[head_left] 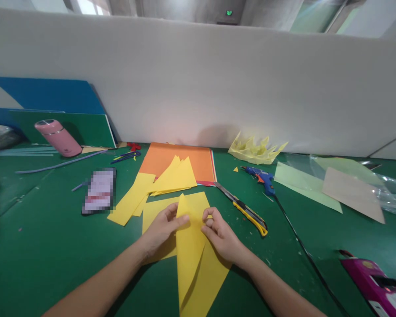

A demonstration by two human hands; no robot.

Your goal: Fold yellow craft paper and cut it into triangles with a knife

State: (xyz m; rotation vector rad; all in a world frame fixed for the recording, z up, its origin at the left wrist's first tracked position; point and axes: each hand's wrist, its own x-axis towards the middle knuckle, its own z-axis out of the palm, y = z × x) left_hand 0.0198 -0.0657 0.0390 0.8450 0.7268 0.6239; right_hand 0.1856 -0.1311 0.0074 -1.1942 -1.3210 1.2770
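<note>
A folded yellow paper sheet is held up between both hands over the green table, its long point hanging toward me. My left hand pinches its left edge near the top with thumb and fingers. My right hand pinches the right edge, fingers curled. Another yellow sheet lies flat under them. A stack of folded yellow triangles and a yellow strip lie just beyond, partly on an orange paper pile.
A yellow utility knife lies right of my hands. A blue glue gun with a black cord, crumpled yellow paper, pale sheets, a phone, a pink bottle, scissors and a magenta device surround them.
</note>
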